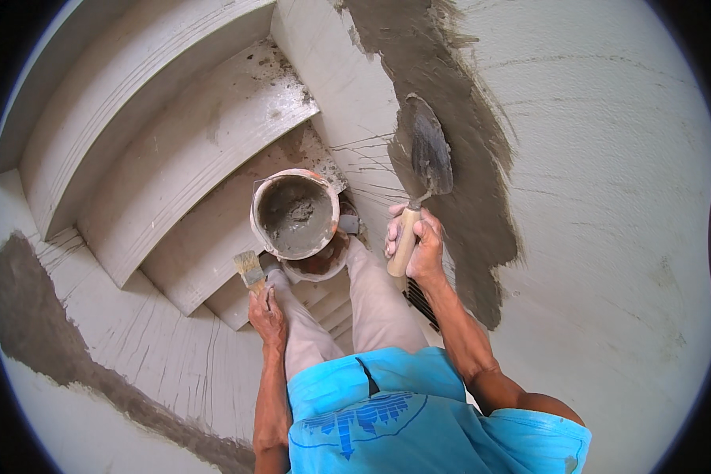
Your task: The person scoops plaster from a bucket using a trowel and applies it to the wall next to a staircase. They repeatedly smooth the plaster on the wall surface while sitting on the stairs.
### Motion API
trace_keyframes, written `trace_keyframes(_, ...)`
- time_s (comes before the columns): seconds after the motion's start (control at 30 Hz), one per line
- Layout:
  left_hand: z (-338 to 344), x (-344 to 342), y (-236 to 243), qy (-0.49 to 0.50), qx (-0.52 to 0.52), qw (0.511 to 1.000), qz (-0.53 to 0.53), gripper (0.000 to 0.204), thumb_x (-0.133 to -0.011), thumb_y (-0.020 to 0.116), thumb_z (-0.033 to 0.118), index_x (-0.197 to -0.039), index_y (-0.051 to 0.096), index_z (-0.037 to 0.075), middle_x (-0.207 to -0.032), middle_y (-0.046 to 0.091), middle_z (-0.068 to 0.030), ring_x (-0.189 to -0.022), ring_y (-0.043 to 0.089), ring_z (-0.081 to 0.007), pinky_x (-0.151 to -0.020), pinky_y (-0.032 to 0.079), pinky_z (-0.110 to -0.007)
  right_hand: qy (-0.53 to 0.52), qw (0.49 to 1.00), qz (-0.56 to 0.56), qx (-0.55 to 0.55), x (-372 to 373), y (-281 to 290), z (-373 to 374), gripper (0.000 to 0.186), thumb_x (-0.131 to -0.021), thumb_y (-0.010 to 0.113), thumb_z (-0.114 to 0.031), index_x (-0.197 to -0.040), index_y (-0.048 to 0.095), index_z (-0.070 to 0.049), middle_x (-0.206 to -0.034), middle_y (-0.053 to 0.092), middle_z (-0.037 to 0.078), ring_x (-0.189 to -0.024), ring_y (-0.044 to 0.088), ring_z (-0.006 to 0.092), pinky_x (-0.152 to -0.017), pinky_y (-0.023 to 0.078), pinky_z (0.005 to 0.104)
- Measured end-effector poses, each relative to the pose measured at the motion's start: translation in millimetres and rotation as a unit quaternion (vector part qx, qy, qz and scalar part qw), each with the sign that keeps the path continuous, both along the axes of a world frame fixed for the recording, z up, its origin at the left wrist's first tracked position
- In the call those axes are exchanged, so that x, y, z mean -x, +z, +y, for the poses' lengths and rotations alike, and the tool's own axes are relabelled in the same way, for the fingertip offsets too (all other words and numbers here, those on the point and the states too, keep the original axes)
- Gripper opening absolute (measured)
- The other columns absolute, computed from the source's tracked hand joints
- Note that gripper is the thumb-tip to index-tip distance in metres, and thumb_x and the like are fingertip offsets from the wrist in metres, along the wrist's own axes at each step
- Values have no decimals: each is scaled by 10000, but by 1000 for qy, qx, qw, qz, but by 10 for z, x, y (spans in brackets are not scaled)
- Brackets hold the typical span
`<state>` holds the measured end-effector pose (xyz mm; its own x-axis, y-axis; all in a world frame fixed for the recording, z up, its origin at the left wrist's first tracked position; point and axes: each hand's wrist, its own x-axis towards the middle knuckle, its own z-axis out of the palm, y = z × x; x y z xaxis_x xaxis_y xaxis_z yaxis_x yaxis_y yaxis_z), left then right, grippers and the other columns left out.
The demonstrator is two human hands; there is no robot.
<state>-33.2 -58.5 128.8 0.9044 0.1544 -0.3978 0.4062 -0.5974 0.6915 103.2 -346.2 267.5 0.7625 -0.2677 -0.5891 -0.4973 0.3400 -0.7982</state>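
My right hand (416,245) grips the wooden handle of a pointed trowel (430,154), whose mortar-smeared blade lies over a dark grey band of wet mortar (475,229) on the right wall. My left hand (267,314) holds a flat paintbrush (250,270) with pale, crusted bristles, low and left of the bucket. A white bucket (295,212) of grey mortar stands between my hands at my feet, its wire handle resting on the side. Another container (324,267) with reddish-brown stains shows partly beneath it.
Curved concrete steps (182,189) fill the upper left, with narrower steps below, between my legs. Another mortar band (47,332) runs along the lower left wall. The pale right wall (608,197) curves beside me. A dark slotted grille (421,304) shows behind my right forearm.
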Motion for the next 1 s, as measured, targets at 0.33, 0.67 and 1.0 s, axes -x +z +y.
trace_keyframes(0.33, 56, 81, -43, -2, -6, 1000, 3, 177, -961, 601, 107, -1047, 720, 7, -1013, 670, -266, -889, 645, -435, -783, 511, -477, 53, 997, 25, 41, -110, -15, 68, 519, -855, 568, -366, -1148, 561, 62, -747, 599, 112, -555, 577, 177, -508, 504, 328)
trace_keyframes(0.67, 76, 125, -102, -2, -14, 1000, -12, 175, -962, 600, 111, -1031, 716, -1, -991, 657, -264, -870, 644, -429, -765, 511, -473, -4, 998, 45, 45, -249, 74, 131, 394, -870, 483, -265, -1107, 569, 38, -763, 606, 103, -567, 572, 161, -508, 487, 318)
trace_keyframes(1.0, 95, 81, -110, 17, -18, 1000, -13, 183, -972, 586, 110, -1037, 727, 14, -967, 644, -233, -870, 655, -373, -763, 502, -426, 9, 995, 13, 98, 25, 239, 230, 370, -830, 449, -193, -1072, 578, 55, -754, 606, 127, -577, 565, 167, -532, 485, 320)
